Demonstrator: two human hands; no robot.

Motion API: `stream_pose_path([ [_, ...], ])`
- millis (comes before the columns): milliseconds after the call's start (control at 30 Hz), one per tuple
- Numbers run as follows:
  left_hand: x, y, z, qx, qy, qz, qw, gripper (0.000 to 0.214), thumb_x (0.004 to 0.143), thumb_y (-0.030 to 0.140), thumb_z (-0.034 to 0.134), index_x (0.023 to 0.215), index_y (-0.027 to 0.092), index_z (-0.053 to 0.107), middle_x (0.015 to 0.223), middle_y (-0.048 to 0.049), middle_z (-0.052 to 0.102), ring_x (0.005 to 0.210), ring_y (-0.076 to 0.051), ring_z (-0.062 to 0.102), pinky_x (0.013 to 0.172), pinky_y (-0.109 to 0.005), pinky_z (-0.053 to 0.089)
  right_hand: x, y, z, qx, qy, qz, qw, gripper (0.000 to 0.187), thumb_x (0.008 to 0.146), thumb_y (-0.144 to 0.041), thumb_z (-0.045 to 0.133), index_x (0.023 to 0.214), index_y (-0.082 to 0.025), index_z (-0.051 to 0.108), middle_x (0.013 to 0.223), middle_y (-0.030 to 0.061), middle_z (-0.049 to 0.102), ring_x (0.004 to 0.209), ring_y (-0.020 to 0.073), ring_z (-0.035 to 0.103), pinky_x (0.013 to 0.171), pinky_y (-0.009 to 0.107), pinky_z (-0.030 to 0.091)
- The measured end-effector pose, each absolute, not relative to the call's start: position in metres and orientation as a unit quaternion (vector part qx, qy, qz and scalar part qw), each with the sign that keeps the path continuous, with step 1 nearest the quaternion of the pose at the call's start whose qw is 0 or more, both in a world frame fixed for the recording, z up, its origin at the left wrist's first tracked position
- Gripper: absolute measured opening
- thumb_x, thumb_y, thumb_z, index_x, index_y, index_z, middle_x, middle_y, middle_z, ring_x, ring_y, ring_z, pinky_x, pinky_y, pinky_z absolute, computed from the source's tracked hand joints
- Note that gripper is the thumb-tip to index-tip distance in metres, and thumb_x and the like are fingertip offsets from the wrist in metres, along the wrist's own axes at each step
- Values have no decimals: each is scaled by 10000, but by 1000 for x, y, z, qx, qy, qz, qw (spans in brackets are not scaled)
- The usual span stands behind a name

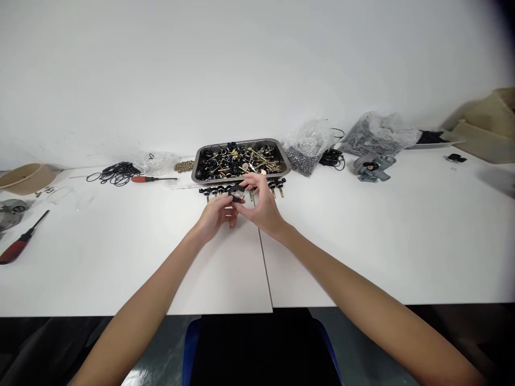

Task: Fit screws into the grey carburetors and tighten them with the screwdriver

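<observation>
Between my two hands, above the white table, is a small black ring-shaped part (236, 193). The fingers of my left hand (215, 215) pinch its left side. My right hand (263, 206) grips it from the right with thumb and fingers. Just behind my hands runs a row of small black parts with brass-coloured stems (280, 187), partly hidden by my fingers. Beyond them stands a metal tray (194, 172) heaped with black and brass-coloured parts (241, 160).
Left lie a red-handled screwdriver (140, 179), black cords (119, 172), small brass pieces (184, 166), another screwdriver (18, 246) and a beige bowl (30, 182). Right are clear bags of small parts (303, 153), a grey fixture (372, 167) and a beige bin (483, 134). A seam (265, 268) divides the tabletop.
</observation>
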State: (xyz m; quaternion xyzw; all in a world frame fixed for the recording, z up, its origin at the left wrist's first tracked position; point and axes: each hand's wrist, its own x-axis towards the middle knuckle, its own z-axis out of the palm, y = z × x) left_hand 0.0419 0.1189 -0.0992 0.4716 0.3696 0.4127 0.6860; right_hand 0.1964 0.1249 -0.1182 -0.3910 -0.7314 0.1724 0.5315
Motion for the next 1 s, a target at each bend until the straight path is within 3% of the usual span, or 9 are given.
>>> stream_pose_path([
  [200, 38, 118, -95, 504, 401, 396, 655, 330, 803, 444, 537, 1002, 182, 552, 731, -24, 536, 492, -119, 491, 405, -248, 388, 197, 125, -116, -389, -726, 180, 538, 556, 751, -266, 652, 1215, -217, 350, 1145, 88, 554, 978, 201, 533, 842, 360, 429],
  [367, 28, 121, -87, 644, 452, 443, 430, 453, 744, 320, 648, 1145, 241, 452, 852, 5, 512, 506, -64, 479, 454, -203, 401, 197, 125, -117, -389, -728, 179, 536, 560, 768, -260, 648, 1238, -215, 347, 1144, 83, 563, 963, 201, 538, 873, 378, 418],
  [533, 18, 125, -85, 734, 460, 431, 254, 568, 717, 266, 677, 1231, 232, 438, 1080, -61, 495, 610, -47, 500, 550, -192, 438, 197, 123, -117, -367, -765, 136, 512, 527, 793, -191, 599, 1262, -218, 362, 1165, 76, 553, 1033, 219, 516, 936, 392, 391],
  [733, 21, 123, -88, 786, 474, 359, 168, 564, 695, 239, 687, 1209, 251, 455, 1095, -49, 512, 651, -83, 515, 594, -237, 459, 196, 121, -116, -360, -826, 45, 432, 527, 764, -63, 526, 1257, -197, 396, 1150, 64, 563, 1025, 230, 494, 921, 387, 369],
  [1000, 25, 123, -89, 792, 497, 318, 159, 454, 693, 232, 672, 1113, 247, 500, 1015, -17, 540, 622, -93, 498, 634, -266, 467, 195, 119, -113, -356, -851, -11, 386, 496, 755, -45, 481, 1234, -165, 427, 1102, 77, 577, 991, 232, 480, 845, 358, 368],
])
